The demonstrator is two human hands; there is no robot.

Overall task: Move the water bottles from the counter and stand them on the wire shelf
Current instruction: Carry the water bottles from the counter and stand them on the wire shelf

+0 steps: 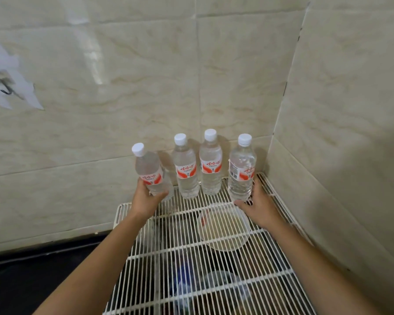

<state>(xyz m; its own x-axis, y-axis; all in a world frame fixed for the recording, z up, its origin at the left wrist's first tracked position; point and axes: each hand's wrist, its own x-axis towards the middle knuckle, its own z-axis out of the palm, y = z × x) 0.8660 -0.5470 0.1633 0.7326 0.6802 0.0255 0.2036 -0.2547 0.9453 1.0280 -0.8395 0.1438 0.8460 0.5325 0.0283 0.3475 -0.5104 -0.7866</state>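
Several clear water bottles with white caps and red-and-white labels line the back of the white wire shelf (pixel 214 258). Two middle bottles (pixel 185 171) (pixel 210 165) stand upright against the tiled wall. My left hand (pixel 146 198) grips the base of the leftmost bottle (pixel 149 171), which leans to the left at the shelf's back left corner. My right hand (pixel 257 205) wraps around the base of the rightmost bottle (pixel 241 169), which is upright near the right wall.
Tiled walls meet in a corner behind and to the right of the shelf. A pale round bowl (pixel 223 226) and darker items show beneath the wires. A dark counter (pixel 32 280) lies lower left. A hook (pixel 7 87) hangs on the left wall.
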